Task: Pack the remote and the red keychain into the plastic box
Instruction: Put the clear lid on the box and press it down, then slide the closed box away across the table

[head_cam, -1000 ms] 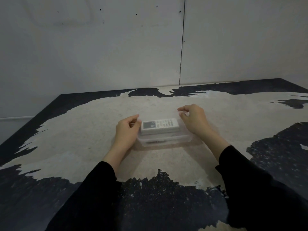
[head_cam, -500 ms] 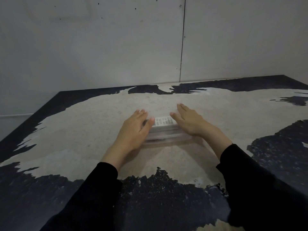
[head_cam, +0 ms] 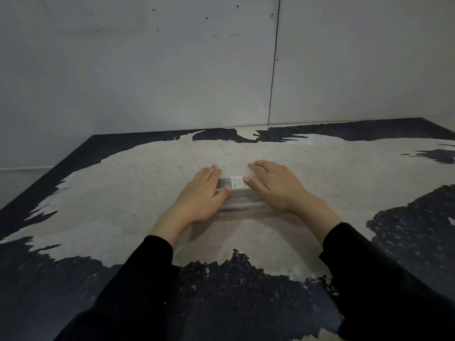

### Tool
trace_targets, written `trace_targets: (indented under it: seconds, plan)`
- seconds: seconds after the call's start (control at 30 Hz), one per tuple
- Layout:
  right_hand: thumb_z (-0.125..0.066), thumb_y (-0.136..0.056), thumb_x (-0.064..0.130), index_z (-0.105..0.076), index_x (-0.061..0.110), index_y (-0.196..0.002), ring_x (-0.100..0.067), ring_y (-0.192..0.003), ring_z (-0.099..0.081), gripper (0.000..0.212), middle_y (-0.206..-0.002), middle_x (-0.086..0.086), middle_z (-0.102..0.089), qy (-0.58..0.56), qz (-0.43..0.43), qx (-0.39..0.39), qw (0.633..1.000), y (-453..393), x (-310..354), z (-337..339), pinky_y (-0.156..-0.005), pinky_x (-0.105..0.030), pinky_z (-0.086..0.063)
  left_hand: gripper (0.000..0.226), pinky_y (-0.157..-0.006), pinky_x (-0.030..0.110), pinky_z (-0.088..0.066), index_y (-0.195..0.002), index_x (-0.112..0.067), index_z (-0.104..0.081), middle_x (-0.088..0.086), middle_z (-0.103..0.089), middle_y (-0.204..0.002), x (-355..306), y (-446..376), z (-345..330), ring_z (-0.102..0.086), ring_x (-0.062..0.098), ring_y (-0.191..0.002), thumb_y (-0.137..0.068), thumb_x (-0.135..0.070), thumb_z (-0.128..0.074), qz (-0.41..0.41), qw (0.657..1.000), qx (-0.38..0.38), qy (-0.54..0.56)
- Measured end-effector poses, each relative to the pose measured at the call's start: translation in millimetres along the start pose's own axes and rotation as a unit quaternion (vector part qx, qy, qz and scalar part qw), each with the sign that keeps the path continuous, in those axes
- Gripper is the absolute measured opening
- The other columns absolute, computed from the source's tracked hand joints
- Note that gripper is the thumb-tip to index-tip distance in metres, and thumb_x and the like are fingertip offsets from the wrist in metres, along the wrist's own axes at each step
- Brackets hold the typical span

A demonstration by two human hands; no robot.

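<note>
**Both hands flat on the lidded box, remote inside**

One clear plastic box [head_cam: 240, 204] sits on the bench [head_cam: 128, 188], on the pale worn patch near its middle. One white remote [head_cam: 232, 183] lies inside it, lengthwise left to right, seen through the transparent top; its display end is toward the left, its button block toward the right.

Left hand [head_cam: 200, 195]: palm down on the left end of the box, fingers [head_cam: 211, 172] extended and together, pointing away from the person, thumb laid across the top near the remote's display. Right hand [head_cam: 273, 185]: palm down on the right end, fingers [head_cam: 261, 166] likewise extended, thumb tip resting beside the button block. Neither hand is clenched and neither grips anything; both lie spread and flat on the box top. The remote shows only in the gap between the two hands, under the thumbs.

Red keychain: cannot be made out; the hands cover most of the box.

Count: hands 2, box 1, remote 1. Both sleeves [head_cam: 138, 286] black.
</note>
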State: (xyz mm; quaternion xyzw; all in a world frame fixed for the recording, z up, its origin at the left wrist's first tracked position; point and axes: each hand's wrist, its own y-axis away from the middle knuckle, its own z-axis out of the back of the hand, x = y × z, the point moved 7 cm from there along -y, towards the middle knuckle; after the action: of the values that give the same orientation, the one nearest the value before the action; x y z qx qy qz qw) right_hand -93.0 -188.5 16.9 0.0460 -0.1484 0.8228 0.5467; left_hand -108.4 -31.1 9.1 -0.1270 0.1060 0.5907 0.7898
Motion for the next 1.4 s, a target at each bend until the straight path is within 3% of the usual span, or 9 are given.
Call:
trace_targets:
  seconds: [0.17, 0.33, 0.57, 0.77, 0.97, 1.07, 1.17, 1.3, 1.4]
  plan:
    - [-0.026, -0.093, 0.055, -0.03, 0.017, -0.145, -0.021, -0.141, -0.026, 0.064, -0.152, -0.007, -0.033, 0.021, 0.003, 0.0, 1.0, -1, 4, -3, -0.115, -0.037, -0.02, 0.054, -0.108, 0.039, -0.027, -0.131, -0.003, -0.039, 0.017, -0.042, -0.141, -13, -3, 11, -0.035, 0.029, -0.131, -0.091, -0.041, -0.037, 0.041, 0.994, -0.104, -0.009]
    - [-0.027, -0.095, 0.05, -0.024, 0.012, -0.147, -0.022, -0.145, -0.019, 0.065, -0.156, -0.011, -0.025, 0.048, -0.003, 0.026, 0.999, -2, 7, -3, -0.116, -0.038, -0.019, 0.061, -0.118, 0.039, -0.003, -0.146, -0.01, -0.013, 0.01, -0.01, -0.158, -11, -4, -7, -0.001, 0.022, -0.146, -0.094, -0.039, -0.028, 0.031, 0.997, -0.065, 0.005]
    - [-0.019, -0.092, 0.056, -0.008, 0.014, -0.15, -0.024, -0.148, 0.0, 0.072, -0.161, -0.01, -0.005, 0.06, -0.055, 0.052, 0.995, 0, 12, -11, -0.121, -0.045, -0.004, 0.058, -0.116, 0.032, 0.0, -0.145, -0.008, -0.014, 0.013, -0.009, -0.158, -15, -3, -7, -0.001, 0.022, -0.146, -0.095, -0.035, -0.023, 0.01, 0.996, -0.085, -0.006]
    - [-0.017, -0.09, 0.057, -0.009, 0.034, -0.148, -0.028, -0.148, -0.001, 0.063, -0.16, -0.012, -0.007, 0.073, -0.038, 0.053, 0.995, 2, 17, -13, -0.119, -0.051, -0.007, 0.06, -0.117, 0.042, 0.0, -0.146, -0.007, -0.012, 0.016, -0.01, -0.157, -14, -9, -9, -0.002, 0.027, -0.145, -0.094, -0.036, -0.022, 0.006, 0.996, -0.052, -0.069]
    - [-0.039, -0.085, 0.05, -0.039, 0.032, -0.137, -0.021, -0.141, -0.024, 0.055, -0.15, -0.006, -0.035, -0.033, -0.051, 0.013, 0.998, 3, 13, 2, -0.108, -0.051, -0.03, 0.051, -0.118, 0.036, -0.012, -0.141, -0.006, -0.031, 0.013, -0.026, -0.154, -8, -8, -1, -0.017, 0.024, -0.143, -0.093, -0.024, -0.036, 0.011, 0.989, -0.114, 0.094]
    - [-0.05, -0.085, 0.03, -0.061, 0.017, -0.112, -0.022, -0.116, -0.05, 0.031, -0.12, -0.006, -0.061, -0.154, -0.078, -0.119, 0.978, 16, 7, 19, -0.096, -0.037, -0.041, 0.04, -0.113, 0.031, -0.024, -0.129, -0.01, -0.051, 0.007, -0.044, -0.143, -6, 6, 7, -0.035, 0.019, -0.134, -0.091, -0.017, -0.039, 0.041, 0.947, -0.207, 0.241]
    - [-0.045, -0.09, 0.023, -0.063, 0.01, -0.091, -0.025, -0.091, -0.057, 0.023, -0.091, -0.007, -0.065, -0.067, -0.064, -0.206, 0.974, 28, 16, 30, -0.087, -0.036, -0.041, 0.036, -0.105, 0.024, -0.025, -0.122, -0.014, -0.055, 0.003, -0.046, -0.137, -5, 18, 5, -0.039, 0.015, -0.129, -0.091, -0.019, -0.038, 0.072, 0.92, -0.254, 0.291]
    - [-0.034, -0.094, 0.034, -0.061, 0.014, -0.094, -0.019, -0.084, -0.057, 0.033, -0.092, -0.001, -0.064, 0.017, 0.043, -0.175, 0.983, 41, 52, 22, -0.082, -0.032, -0.046, 0.034, -0.094, 0.026, -0.037, -0.123, -0.019, -0.052, 0.003, -0.049, -0.133, 4, 22, 1, -0.047, 0.014, -0.116, -0.093, -0.027, -0.039, 0.11, 0.877, -0.261, 0.388]
    - [-0.03, -0.09, 0.048, -0.055, 0.018, -0.11, -0.016, -0.099, -0.054, 0.043, -0.111, 0.002, -0.059, 0.047, 0.079, -0.121, 0.988, 52, 66, 0, -0.086, -0.031, -0.048, 0.038, -0.095, 0.027, -0.035, -0.129, -0.016, -0.049, 0.006, -0.05, -0.136, 8, 20, 3, -0.045, 0.012, -0.116, -0.094, -0.028, -0.037, 0.106, 0.867, -0.257, 0.413]
